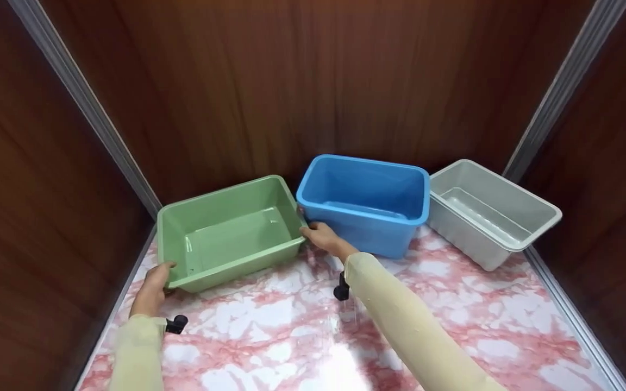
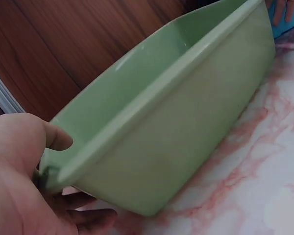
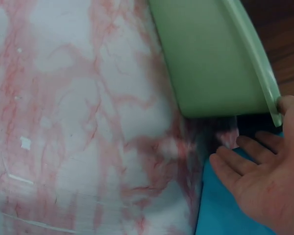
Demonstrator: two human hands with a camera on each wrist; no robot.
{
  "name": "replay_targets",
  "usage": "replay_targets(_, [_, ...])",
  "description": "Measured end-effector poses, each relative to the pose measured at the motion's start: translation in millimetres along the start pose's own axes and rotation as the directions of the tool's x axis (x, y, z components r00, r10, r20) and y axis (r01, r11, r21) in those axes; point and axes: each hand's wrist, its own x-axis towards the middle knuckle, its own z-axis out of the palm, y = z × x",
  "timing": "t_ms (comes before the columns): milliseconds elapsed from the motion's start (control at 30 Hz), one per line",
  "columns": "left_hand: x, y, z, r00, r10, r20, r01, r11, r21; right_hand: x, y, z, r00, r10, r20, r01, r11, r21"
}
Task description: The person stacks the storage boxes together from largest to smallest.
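A green plastic bin (image 1: 231,233) sits at the left on the marbled surface, turned at an angle. My left hand (image 1: 154,282) holds its near left corner, with the thumb (image 2: 59,137) over the rim and the fingers below it. At the bin's right end, my right hand (image 1: 324,237) has its thumb hooked on the rim. The other fingers (image 3: 250,156) of that hand extend below the rim, beside the blue bin (image 1: 364,228). Nothing lies inside the green bin.
A grey bin (image 1: 468,239) stands angled at the right, close against the blue one. Brown wood-patterned panels (image 1: 291,81) with metal corner strips rise at the back and sides. The surface (image 1: 269,326) is white with red marbling and glossy.
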Motion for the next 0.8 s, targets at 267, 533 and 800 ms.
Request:
replay_targets(267, [12.6,-16.1,-0.7,0.999,0.031,-0.011,-0.031,0.998,-0.053,6.6,1.2,7.0,0.993,-0.011,0.113,-0.001,0.995,0.103])
replay_targets(533, [20.8,-25.9,5.0,0.999,0.036,0.037,-0.027,0.978,-0.207,3.3,9.1,12.0,0.980,0.093,0.174,-0.152,0.919,0.363])
replay_targets(800, [29.3,-26.1,-8.6,0.997,0.069,0.017,-0.063,0.974,-0.220,6.4,2.2,17.5,0.984,0.050,0.171,-0.109,0.926,0.361])
